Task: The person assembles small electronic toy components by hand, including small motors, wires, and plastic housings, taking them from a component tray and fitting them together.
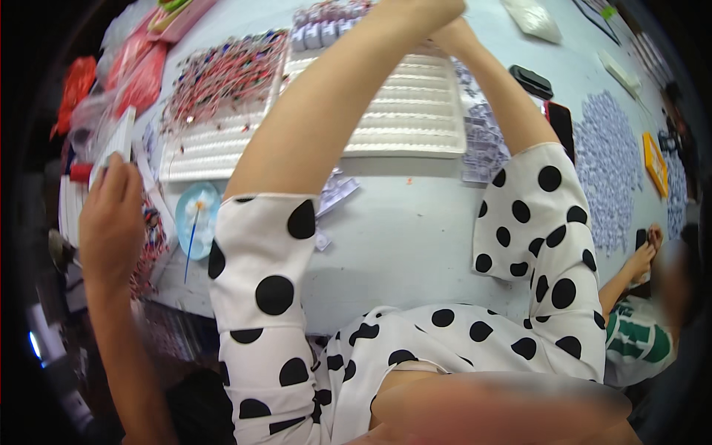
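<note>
Both my forearms reach across the table to its far side, sleeved to the elbow in white cloth with black dots. At the top edge of the view is my left hand (430, 9), partly cut off, with its fingers out of sight. My right hand (451, 35) is close beside or behind it, mostly hidden, so I cannot tell whether either holds anything. Below them lies a white ridged tray (408, 119). Nearest my left forearm are a row of grey-banded bundles (322, 34) and a second white tray (211, 159) heaped with red and grey beaded cords (230, 78).
At left, another person's hand (111, 215) touches a white strip; a blue plate (185, 215) holds white stuff and a brush (192, 241). At right are small cards (483, 141), a phone (561, 126), a black case (531, 81), a purplish pile (604, 170) and another person's hands (644, 256).
</note>
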Available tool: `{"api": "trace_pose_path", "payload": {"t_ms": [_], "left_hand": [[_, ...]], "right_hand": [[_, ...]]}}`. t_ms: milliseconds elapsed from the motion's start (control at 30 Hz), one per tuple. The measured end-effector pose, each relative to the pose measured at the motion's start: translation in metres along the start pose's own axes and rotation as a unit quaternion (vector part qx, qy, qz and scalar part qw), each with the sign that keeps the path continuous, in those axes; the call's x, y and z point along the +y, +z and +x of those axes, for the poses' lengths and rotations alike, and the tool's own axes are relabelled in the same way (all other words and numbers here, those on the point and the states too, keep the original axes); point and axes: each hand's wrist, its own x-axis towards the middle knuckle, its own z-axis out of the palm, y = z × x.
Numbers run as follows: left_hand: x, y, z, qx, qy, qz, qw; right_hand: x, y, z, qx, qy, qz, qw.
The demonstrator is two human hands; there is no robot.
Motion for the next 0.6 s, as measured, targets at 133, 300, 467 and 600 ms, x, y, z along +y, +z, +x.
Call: {"api": "trace_pose_path", "payload": {"t_ms": [133, 300, 467, 600], "left_hand": [[-0.006, 0.027, 0.084, -0.173, 0.030, 0.391, 0.904], [0.010, 0.076, 0.106, -0.216, 0.049, 0.413, 0.883], [0.034, 0.080, 0.122, -0.306, 0.099, 0.322, 0.890], [0.066, 0.066, 0.146, -0.251, 0.007, 0.168, 0.953]], "right_hand": [[-0.037, 0.041, 0.000, 0.046, 0.088, 0.139, 0.985], [-0.048, 0.047, -0.008, 0.064, 0.192, 0.258, 0.945], [-0.023, 0.039, -0.007, -0.073, 0.293, 0.182, 0.936], [0.004, 0.028, -0.010, -0.190, 0.181, 0.080, 0.962]]}}
